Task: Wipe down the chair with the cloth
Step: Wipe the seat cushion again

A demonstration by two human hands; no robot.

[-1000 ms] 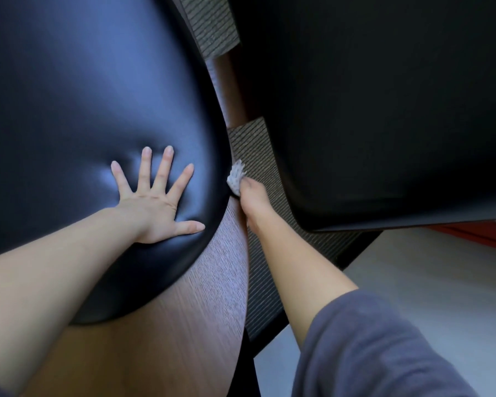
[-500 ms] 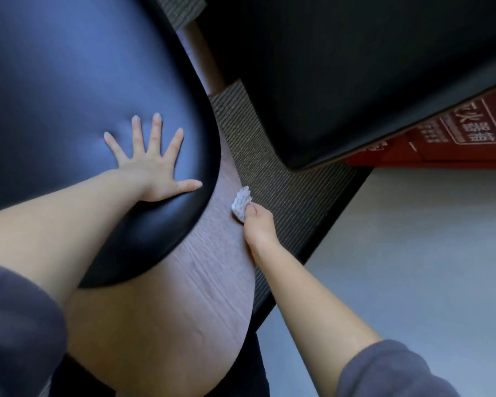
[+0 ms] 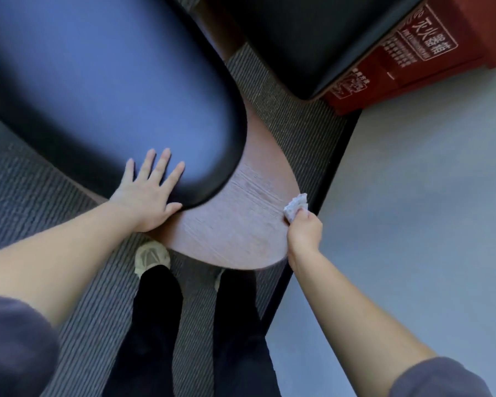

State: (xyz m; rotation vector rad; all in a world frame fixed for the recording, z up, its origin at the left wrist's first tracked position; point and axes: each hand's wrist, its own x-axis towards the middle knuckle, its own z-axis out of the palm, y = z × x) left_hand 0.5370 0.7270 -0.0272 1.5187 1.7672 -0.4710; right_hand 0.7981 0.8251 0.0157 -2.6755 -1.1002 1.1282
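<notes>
The chair has a black padded cushion (image 3: 112, 90) on a rounded brown wooden shell (image 3: 238, 233). My left hand (image 3: 146, 196) lies flat with spread fingers on the cushion's near edge. My right hand (image 3: 302, 233) grips a small crumpled white cloth (image 3: 296, 206) and holds it against the right rim of the wooden shell. Most of the cloth is hidden inside the fist.
A second black chair (image 3: 298, 38) stands at the top, with a red fire-extinguisher box (image 3: 398, 58) beside it. Grey striped carpet (image 3: 304, 118) lies under the chairs, pale smooth floor (image 3: 427, 196) to the right. My legs and a light shoe (image 3: 152, 256) are below the chair.
My right hand has slid the cloth along the wooden rim toward me and to the right. My left hand shifted to the cushion's near edge. The view has pulled back, showing my legs.
</notes>
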